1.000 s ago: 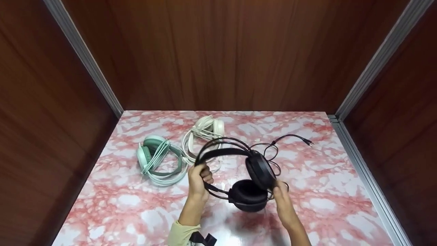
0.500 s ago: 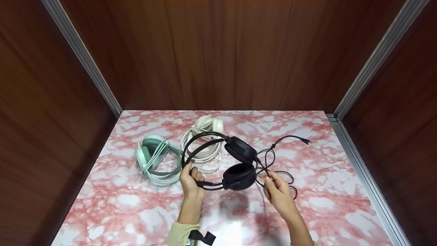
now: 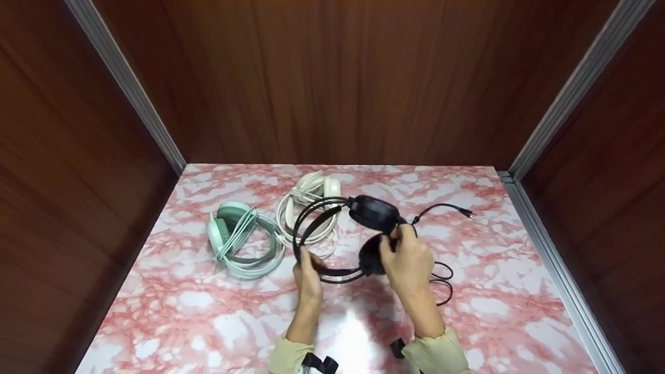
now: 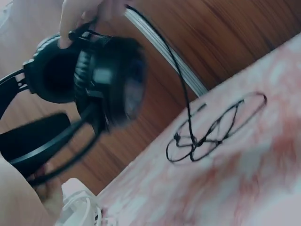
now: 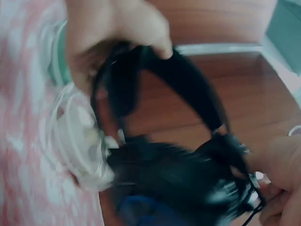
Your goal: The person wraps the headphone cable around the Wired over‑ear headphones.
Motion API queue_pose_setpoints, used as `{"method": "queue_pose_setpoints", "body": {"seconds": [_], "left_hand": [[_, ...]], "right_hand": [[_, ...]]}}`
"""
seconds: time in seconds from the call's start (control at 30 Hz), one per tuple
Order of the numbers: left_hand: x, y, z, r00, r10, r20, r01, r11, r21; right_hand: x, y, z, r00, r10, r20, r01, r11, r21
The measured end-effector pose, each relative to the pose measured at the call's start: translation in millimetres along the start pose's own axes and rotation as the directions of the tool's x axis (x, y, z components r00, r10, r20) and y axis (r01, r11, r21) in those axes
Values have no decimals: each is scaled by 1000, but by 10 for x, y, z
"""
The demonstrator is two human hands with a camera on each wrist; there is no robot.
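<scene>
In the head view a pair of black headphones (image 3: 374, 212) is held up above the table. My left hand (image 3: 308, 278) grips its headband, fingers curled round the band. Beside the ear cups, my right hand (image 3: 410, 262) pinches the black cable (image 4: 182, 80) close to where it meets the headphones; its fingertips partly hide the lower cup. From the right hand the cable runs down to loose loops on the table, as the left wrist view shows. The right wrist view is blurred, with both ear cups (image 5: 164, 174) near the right hand.
Mint green headphones (image 3: 218, 236) with a bundled cord lie on the left of the marbled red-and-white table (image 3: 197, 332). White headphones (image 3: 332, 189), also with a wrapped cord, lie behind. Brown wood panels (image 3: 337, 83) enclose the back and sides. The cable's plug end (image 3: 466, 212) lies right.
The right hand has moved left and up from the cable beside the headphones to the ear cups. The left hand and headphones swung left, then back right, with the cups turning.
</scene>
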State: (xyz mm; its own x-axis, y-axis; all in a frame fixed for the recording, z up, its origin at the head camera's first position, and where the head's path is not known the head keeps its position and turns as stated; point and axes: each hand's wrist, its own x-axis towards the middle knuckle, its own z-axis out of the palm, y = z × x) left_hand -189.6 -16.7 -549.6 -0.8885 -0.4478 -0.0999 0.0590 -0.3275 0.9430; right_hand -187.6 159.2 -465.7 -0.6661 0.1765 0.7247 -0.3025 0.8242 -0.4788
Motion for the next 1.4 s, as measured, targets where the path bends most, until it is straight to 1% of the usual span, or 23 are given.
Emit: {"method": "queue_pose_setpoints", "body": {"seconds": [0.07,0.13,0.2,0.27,0.3,0.37,0.43,0.47,0.53,0.6,0.63,0.67,0.7,0.77,0.8,0.83,0.9,1.0,1.07,1.13,1.2,1.27,1.4], "left_hand": [[2,-10,-6,996,93,-3,-90,973,215],[23,6,-28,982,190,14,-182,909,374],[59,38,-56,956,288,57,-281,844,456],[98,79,-87,933,344,105,-349,794,498],[117,95,-101,927,354,120,-362,771,524],[147,113,-125,934,328,144,-349,747,565],[172,121,-137,955,259,147,-296,762,576],[183,123,-140,966,213,145,-257,783,566],[211,118,-146,983,105,151,-166,858,486],[240,117,-158,985,-15,173,-43,943,329],[256,117,-169,977,-79,198,33,974,226],[270,115,-182,962,-144,231,117,985,125],[281,110,-197,941,-202,272,200,979,37],[288,104,-216,899,-279,336,326,941,-91],[282,100,-214,890,-290,351,356,924,-141],[277,91,-207,892,-276,357,357,916,-183],[249,63,-169,923,-227,310,308,919,-245],[189,20,-85,976,-148,160,193,925,-327],[142,-3,-40,990,-120,71,137,930,-340],[104,-3,-5,995,-96,8,93,934,-344],[79,19,24,997,-75,-31,60,938,-341],[69,54,43,996,-69,-49,47,933,-356],[81,130,-7,987,-161,5,146,880,-452]], "right_hand": [[16,32,6,997,-20,-71,21,1000,11],[43,56,-9,994,-45,-98,50,998,44],[77,76,-32,994,-67,-83,73,994,77],[107,102,-47,995,-86,-51,90,991,101],[120,113,-52,994,-98,-37,102,989,107],[136,142,-55,991,-132,-4,132,985,109],[143,165,-50,982,-186,26,182,978,101],[142,176,-45,975,-219,42,214,972,97],[143,190,-28,958,-275,79,268,959,86],[146,196,-15,944,-309,112,301,950,81],[148,199,-13,941,-314,124,306,949,81],[154,201,-16,940,-312,137,304,949,78],[164,198,-22,940,-305,152,296,952,75],[187,189,-39,943,-276,185,269,961,63],[198,180,-49,943,-257,211,252,966,49],[210,158,-58,941,-237,241,237,971,32],[223,81,-65,924,-188,334,193,981,17],[186,-117,-58,861,-77,503,100,995,-18],[109,-273,-54,815,-36,579,63,998,-26],[5,-411,-47,790,-31,612,69,997,-39],[-125,-503,-28,794,-79,603,121,992,-29],[-264,-522,12,814,-161,559,208,978,-21],[-551,-406,74,851,-264,454,305,952,-20]]}}
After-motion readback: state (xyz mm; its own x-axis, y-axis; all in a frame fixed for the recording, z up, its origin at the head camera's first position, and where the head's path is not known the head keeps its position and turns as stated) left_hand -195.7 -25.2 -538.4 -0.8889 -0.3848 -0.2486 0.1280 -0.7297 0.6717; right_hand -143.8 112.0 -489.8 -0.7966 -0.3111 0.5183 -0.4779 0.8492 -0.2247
